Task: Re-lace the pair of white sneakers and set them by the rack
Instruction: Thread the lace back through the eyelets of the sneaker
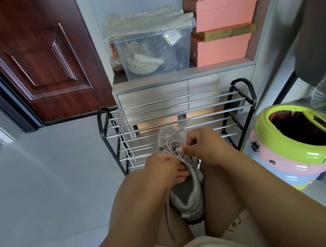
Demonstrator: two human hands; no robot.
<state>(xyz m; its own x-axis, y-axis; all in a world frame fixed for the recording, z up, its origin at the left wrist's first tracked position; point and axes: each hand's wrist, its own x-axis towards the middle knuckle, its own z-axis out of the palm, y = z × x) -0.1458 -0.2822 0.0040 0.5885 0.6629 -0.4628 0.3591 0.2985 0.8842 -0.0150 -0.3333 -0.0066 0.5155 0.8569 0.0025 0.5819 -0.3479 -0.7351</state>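
A single pale sneaker (186, 191) is held between the knees, toe pointed toward twelve o'clock, heel toward six. The left hand (166, 170) is laid against the shoe's side at about nine o'clock of the tongue, its fingers curled round the upper and gripping it. The right hand (200, 144) is placed at roughly one o'clock of the left, over the eyelets — its fingers are curled and a strand of the pale lilac lace (171, 147) is pinched at the fingertips. Loose loops of that lace are gathered on the forefoot, just at ten o'clock of the right hand, and one end is trailed down past the left forearm toward six o'clock.

A second lace (123, 137) is draped over the rails of the black-framed shoe rack (176, 110), at eleven o'clock of the sneaker. A green-rimmed bin (295, 148) is seen at three o'clock — well apart from both hands.
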